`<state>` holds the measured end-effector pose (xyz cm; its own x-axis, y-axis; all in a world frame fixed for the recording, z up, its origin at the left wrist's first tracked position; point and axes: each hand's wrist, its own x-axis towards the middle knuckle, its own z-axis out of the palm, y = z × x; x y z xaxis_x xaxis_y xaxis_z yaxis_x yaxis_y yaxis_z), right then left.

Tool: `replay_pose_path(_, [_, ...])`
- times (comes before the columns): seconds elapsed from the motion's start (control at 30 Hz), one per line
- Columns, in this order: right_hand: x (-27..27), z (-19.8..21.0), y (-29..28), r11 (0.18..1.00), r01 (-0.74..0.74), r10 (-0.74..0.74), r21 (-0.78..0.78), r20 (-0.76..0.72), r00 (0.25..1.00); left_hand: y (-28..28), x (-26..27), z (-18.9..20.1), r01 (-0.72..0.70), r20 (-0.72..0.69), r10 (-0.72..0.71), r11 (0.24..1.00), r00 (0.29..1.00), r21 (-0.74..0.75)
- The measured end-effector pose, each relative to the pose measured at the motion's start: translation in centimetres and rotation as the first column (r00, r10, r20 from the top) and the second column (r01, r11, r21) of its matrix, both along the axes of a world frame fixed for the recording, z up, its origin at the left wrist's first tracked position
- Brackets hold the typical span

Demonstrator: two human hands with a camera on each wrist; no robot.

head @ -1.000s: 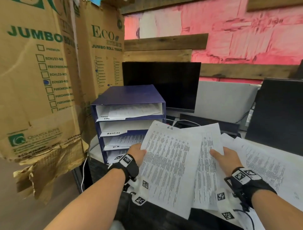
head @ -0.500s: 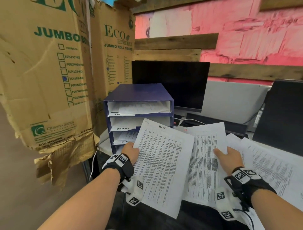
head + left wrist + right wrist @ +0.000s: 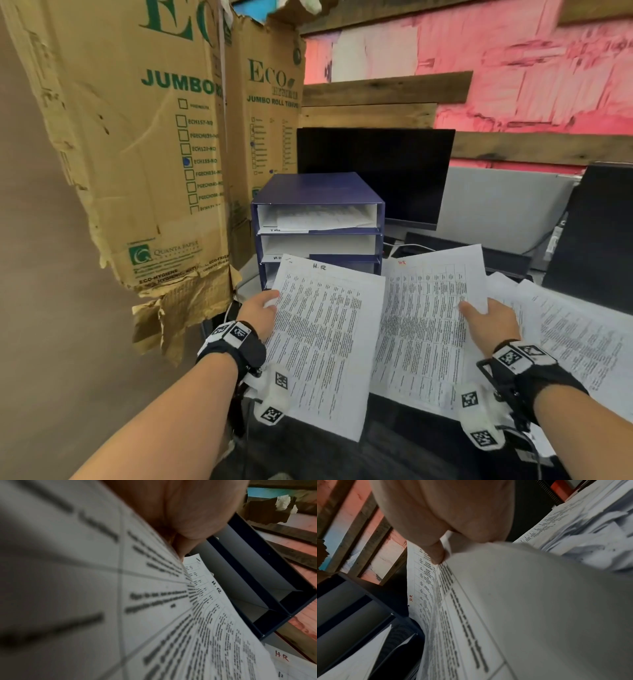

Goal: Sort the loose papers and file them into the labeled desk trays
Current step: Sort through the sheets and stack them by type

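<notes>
My left hand pinches the left edge of a printed sheet marked "H.R" in black at its top, also seen in the left wrist view as the sheet. My right hand pinches the right edge of a second printed sheet marked "HR" in red, thumb on top. Both sheets are held up side by side in front of the blue stacked desk trays. The top tray holds paper; the lower trays are partly hidden behind the left sheet.
More loose papers lie spread on the desk at the right. A dark monitor stands behind the trays, another dark screen at far right. Tall torn cardboard boxes crowd the left side.
The two sheets, overlapping a second ago, have been drawn apart and now sit side by side. The view has shifted, so the trays appear further right.
</notes>
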<state>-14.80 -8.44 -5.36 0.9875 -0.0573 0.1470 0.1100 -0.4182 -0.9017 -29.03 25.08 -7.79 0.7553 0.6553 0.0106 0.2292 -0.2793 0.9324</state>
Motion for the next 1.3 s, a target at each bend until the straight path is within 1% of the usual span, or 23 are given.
replay_pose_path(0.1, [-1.1,0.4,0.3,1.0,-0.016,0.016,-0.005,0.018,1.0,0.2,-0.9,0.0,-0.012,-0.008,0.012,1.0,1.0,0.006])
replay_pose_path(0.27, [-2.4,0.6,0.1,1.0,-0.023,0.023,-0.002,0.017,1.0,0.3,-1.3,-0.3,-0.004,-0.038,0.006,0.998,0.999,0.055])
replay_pose_path(0.4, [-2.8,0.9,-0.2,1.0,-0.02,0.02,-0.003,0.014,1.0,-0.4,-0.6,-0.1,0.043,-0.094,-0.036,0.997,0.995,0.069])
replay_pose_path(0.53, [-2.7,1.0,-0.5,1.0,-0.029,0.029,-0.005,0.012,1.0,-0.8,0.8,1.0,0.08,-0.165,-0.065,0.993,0.984,0.087])
replay_pose_path(0.6, [-2.5,1.2,-0.6,0.999,-0.034,0.034,-0.009,0.019,0.999,-0.8,1.8,1.6,0.075,-0.155,-0.069,0.997,0.986,0.031])
replay_pose_path(0.67, [-2.2,1.2,-0.8,0.999,-0.036,0.037,-0.009,0.022,0.999,-0.5,2.9,2.0,0.048,-0.135,-0.046,0.999,0.99,0.011])
replay_pose_path(0.73, [-2.0,1.2,-1.0,0.999,-0.038,0.038,-0.011,0.017,0.999,0.0,3.5,2.1,-0.021,-0.076,0.018,0.999,0.997,-0.046])
replay_pose_path(0.77, [-1.8,1.1,-1.2,0.999,-0.037,0.037,-0.008,0.013,0.999,0.2,3.7,2.2,-0.053,-0.058,0.05,0.997,0.997,-0.052])
replay_pose_path(0.83, [-1.7,1.0,-1.5,0.999,-0.033,0.033,0.0,0.014,0.999,0.5,3.8,2.4,-0.085,-0.065,0.082,0.995,0.995,-0.048])
replay_pose_path(0.9, [-1.6,0.9,-1.6,1.0,-0.025,0.024,0.005,0.019,1.0,0.5,3.8,2.7,-0.065,-0.103,0.062,0.998,0.993,-0.023])
replay_pose_path(1.0, [-1.4,0.8,-1.5,1.0,-0.03,0.03,-0.009,0.012,0.999,-0.4,4.0,2.8,-0.011,-0.136,0.001,0.997,0.991,-0.078])
replay_pose_path(1.03, [-1.2,0.8,-1.4,0.999,-0.035,0.035,-0.021,0.008,0.999,-0.7,4.2,2.7,0.016,-0.123,-0.028,0.996,0.992,-0.091])
replay_pose_path(1.1, [-1.1,0.7,-1.2,0.999,-0.037,0.037,-0.038,0.009,0.999,-1.1,4.3,2.4,0.04,-0.072,-0.046,0.996,0.996,-0.084])
replay_pose_path(1.17, [-0.7,0.6,-1.3,0.998,-0.035,0.035,-0.043,0.013,0.999,-0.9,4.8,2.3,-0.026,-0.037,0.024,0.998,0.999,-0.057])
replay_pose_path(1.23, [-0.4,0.7,-1.4,0.999,-0.033,0.033,-0.037,0.007,0.999,-0.3,5.6,2.4,-0.066,-0.044,0.064,0.997,0.997,-0.041])
replay_pose_path(1.3, [0.2,0.7,-1.6,1.0,-0.019,0.019,-0.016,-0.007,1.0,0.2,6.9,2.4,-0.074,-0.069,0.074,0.997,0.995,0.01])
